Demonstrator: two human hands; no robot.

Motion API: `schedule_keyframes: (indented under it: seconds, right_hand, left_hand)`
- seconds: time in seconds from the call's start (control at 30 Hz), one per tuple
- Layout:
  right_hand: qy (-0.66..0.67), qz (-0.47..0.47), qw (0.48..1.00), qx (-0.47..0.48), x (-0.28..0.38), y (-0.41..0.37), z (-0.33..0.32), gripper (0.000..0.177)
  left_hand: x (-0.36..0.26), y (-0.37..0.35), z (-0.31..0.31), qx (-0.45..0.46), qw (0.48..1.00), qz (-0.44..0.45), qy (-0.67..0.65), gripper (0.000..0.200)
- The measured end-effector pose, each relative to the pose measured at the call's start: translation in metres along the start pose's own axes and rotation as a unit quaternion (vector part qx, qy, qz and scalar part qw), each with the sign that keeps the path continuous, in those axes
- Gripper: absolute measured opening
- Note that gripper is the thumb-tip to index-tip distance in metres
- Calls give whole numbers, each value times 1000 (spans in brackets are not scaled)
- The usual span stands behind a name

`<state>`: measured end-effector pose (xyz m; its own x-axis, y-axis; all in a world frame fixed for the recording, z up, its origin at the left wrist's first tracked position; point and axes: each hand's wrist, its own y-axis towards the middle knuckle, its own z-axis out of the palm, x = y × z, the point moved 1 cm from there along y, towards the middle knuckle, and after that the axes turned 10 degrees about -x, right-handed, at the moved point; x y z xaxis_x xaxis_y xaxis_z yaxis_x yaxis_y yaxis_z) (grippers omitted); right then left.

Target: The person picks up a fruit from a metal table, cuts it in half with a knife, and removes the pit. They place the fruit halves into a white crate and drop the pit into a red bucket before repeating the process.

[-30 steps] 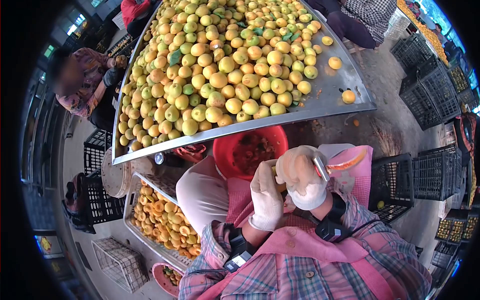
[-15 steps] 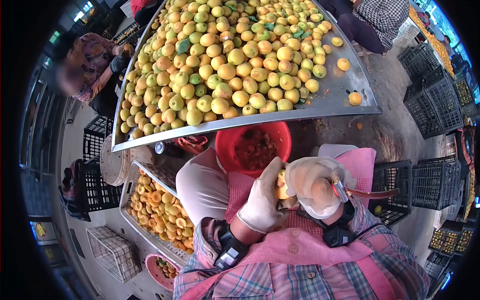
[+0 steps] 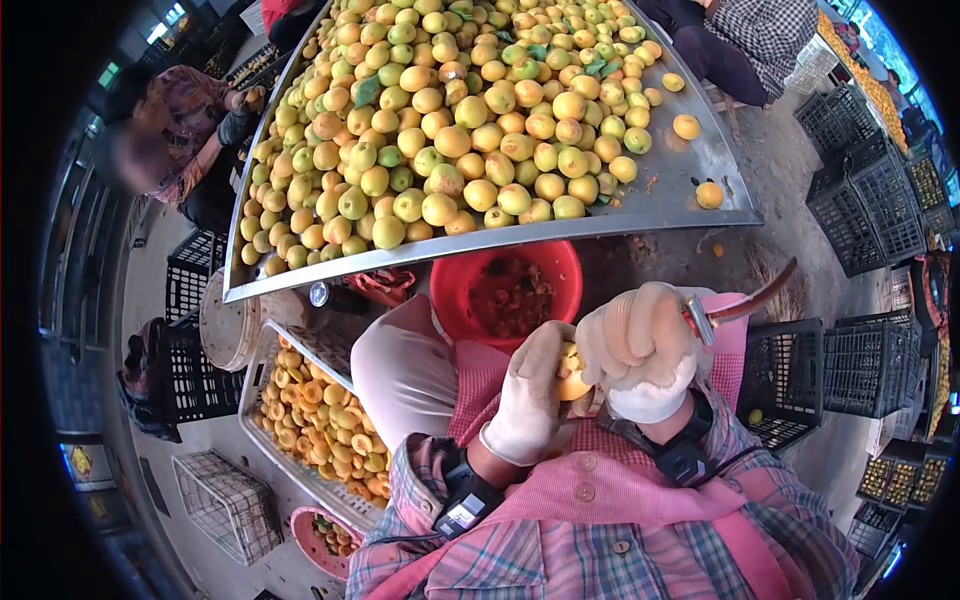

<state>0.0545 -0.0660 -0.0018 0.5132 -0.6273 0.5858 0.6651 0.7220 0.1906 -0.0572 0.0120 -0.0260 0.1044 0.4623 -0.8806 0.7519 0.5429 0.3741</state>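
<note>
In a pale work glove, my left hand (image 3: 527, 393) is closed around a yellow apricot (image 3: 573, 386) above my lap. My right hand (image 3: 642, 345), also gloved, is wrapped around a tool with a metal clamp and a curved reddish-brown strip (image 3: 752, 303) that sticks out to the right. The right fingers press close against the apricot, and the tool's working end is hidden between the hands. Just beyond my hands stands a red bowl (image 3: 448, 290) with wet fruit scraps in it.
A metal table (image 3: 700, 205) heaped with apricots (image 3: 440, 150) is in front. At left, a white crate (image 3: 262, 425) holds halved apricots, near a pink basin (image 3: 303, 535) and a wire crate (image 3: 225, 500). Black crates (image 3: 870, 365) stand at right. A co-worker (image 3: 190, 120) sits at left.
My right hand has rolled over, so the tool's strip now points up to the right instead of level. My left hand still holds the apricot, slightly turned.
</note>
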Motion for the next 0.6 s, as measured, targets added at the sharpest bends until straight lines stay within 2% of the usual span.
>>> schedule_keyframes:
  seconds: [0.03, 0.07, 0.1, 0.17, 0.23, 0.3, 0.33, 0.37, 0.4, 0.43, 0.5, 0.53, 0.6]
  right_hand:
    - [-9, -12, 1000, 8, 0, 0, 0, 43]
    - [-10, -13, 1000, 8, 2, 0, 2, 43]
    - [-24, -21, 999, 2, 4, 1, 4, 42]
    - [-38, -31, 999, -2, 6, 3, 3, 41]
    - [-41, -58, 996, 46, 5, 3, 0, 38]
    - [-45, -55, 997, 35, 5, 1, 5, 36]
    - [-46, -52, 997, 23, 5, 0, 8, 35]
    - [-46, -51, 997, 22, 7, 1, 10, 35]
    - [-45, -12, 998, 30, 9, 4, 11, 34]
    - [-44, 27, 998, 38, 11, 6, 11, 32]
    - [-54, 59, 996, 35, 7, 3, 0, 30]
    - [-157, 57, 985, 45, 6, 2, 0, 27]
    - [-357, 52, 931, 64, 2, 0, 0, 22]
  left_hand:
    - [-2, -1, 1, 10, 929, -238, -283, 35]
    - [-5, -3, 3, 20, 727, -442, -526, 46]
    - [-8, -2, 6, 21, 727, -440, -526, 46]
    - [-11, -2, 11, -24, 651, -517, -555, 67]
    - [-9, -3, 9, -10, 644, -512, -568, 62]
    - [-7, -5, 4, 12, 781, -447, -436, 42]
    - [-4, -6, 4, 11, 780, -448, -436, 42]
    - [1, -5, 2, 26, 930, -253, -265, 36]
    - [3, -5, 1, 40, 996, -36, -70, 40]
    - [5, -5, 1, 40, 996, -37, -70, 40]
    - [6, -5, 1, 27, 998, 50, -35, 57]
    - [7, -6, 1, 27, 998, 50, -36, 57]
    - [9, -13, -1, 30, 996, 77, -29, 60]
